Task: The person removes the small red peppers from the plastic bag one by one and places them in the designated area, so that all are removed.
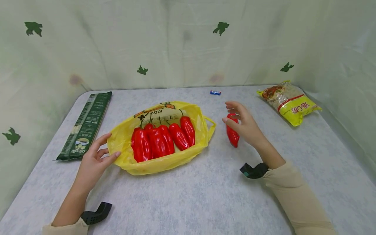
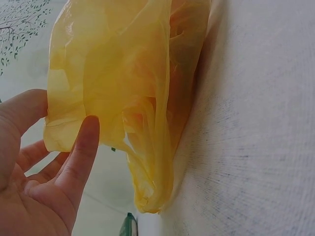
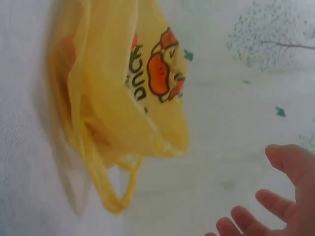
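Note:
A yellow plastic bag (image 1: 164, 165) lies with its mouth spread wide, and several glossy red peppers (image 1: 142, 147) with long stems rest inside it. At the bag's left edge my left hand (image 1: 95, 158) pinches the plastic between thumb and fingers. The left wrist view shows the thumb against the outside of the bag (image 2: 108, 73). A single red pepper (image 1: 233, 136) lies on the table to the right of the bag. Over that pepper hovers my right hand (image 1: 246, 125), fingers apart and holding nothing; it partly hides the pepper from the head camera.
On the left lies a long green package (image 1: 88, 127). A yellow and clear food packet (image 1: 289, 102) sits at the back right. Near the table's back edge is a small blue object (image 1: 215, 93). A pale curtain (image 1: 182, 49) with green leaf shapes hangs behind.

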Tool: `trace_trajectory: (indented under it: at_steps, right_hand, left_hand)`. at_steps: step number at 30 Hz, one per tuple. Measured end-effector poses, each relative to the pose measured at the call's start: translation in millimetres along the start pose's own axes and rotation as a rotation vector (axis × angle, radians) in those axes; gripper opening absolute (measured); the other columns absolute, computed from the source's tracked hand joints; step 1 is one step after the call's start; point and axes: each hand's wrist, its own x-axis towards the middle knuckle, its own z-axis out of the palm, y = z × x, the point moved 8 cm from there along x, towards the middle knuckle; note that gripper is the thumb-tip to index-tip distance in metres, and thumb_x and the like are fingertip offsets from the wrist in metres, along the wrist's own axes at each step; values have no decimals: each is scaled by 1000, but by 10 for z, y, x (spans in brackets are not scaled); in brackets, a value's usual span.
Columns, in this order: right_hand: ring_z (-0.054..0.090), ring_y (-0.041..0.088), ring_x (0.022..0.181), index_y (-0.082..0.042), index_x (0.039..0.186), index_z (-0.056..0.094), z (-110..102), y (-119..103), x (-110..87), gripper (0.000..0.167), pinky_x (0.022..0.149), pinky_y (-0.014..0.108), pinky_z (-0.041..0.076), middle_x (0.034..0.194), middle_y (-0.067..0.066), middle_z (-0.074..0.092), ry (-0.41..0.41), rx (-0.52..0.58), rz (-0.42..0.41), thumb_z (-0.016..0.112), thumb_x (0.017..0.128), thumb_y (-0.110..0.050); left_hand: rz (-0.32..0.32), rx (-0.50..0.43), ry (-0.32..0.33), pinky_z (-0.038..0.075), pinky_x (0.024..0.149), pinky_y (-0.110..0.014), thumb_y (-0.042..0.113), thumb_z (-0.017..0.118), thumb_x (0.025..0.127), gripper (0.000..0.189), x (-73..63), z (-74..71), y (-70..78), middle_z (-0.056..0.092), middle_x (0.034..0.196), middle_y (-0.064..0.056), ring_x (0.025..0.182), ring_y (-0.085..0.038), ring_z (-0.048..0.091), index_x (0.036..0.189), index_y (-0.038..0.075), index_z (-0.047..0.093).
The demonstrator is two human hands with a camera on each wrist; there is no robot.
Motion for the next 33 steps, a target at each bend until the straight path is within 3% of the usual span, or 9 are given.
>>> trace_trajectory:
  at_steps: [7,12,17,22,30,33]
  right_hand:
    - [45,21,109,-4,130,39,375,-536,7,49,89,40,41,123,8,46,-115,33,-222,60,87,-12]
    - [48,18,106,-4,129,41,686,-704,74,49,86,43,43,120,8,49,-185,108,-292,62,85,-11]
    - [49,16,103,-5,128,42,995,-671,147,51,86,37,44,116,3,51,-240,161,-257,65,83,-14]
    - [50,24,104,-8,129,42,1286,-549,204,53,85,37,44,119,3,50,-299,204,-179,66,82,-17]
    - [51,33,101,2,129,37,1559,-639,178,55,83,36,46,121,21,45,-424,241,-70,65,82,-6]
    - [52,32,99,2,129,37,1621,-650,178,56,82,33,47,121,21,45,-454,226,-46,65,82,-6]
  left_hand:
    - [-4,-4,2,46,69,-12,8,64,84,67,-1,0,-1,29,137,-14,91,-3,50,140,9,28]
    - [-2,-12,-2,46,69,-12,8,64,84,67,-2,0,-7,28,138,-12,91,-2,51,140,10,28]
    - [0,-18,-6,46,69,-13,7,63,84,67,2,6,-18,28,138,-12,92,-2,51,141,10,28]
    - [-4,-14,-6,46,69,-13,8,64,84,68,6,9,-29,28,138,-12,91,-2,51,141,10,28]
    - [-9,-11,-2,46,69,-13,8,64,83,68,7,6,-40,28,138,-12,91,-2,51,141,10,28]
    - [-6,-13,-2,47,69,-13,7,64,83,67,6,5,-36,28,138,-12,91,-2,51,140,10,28]
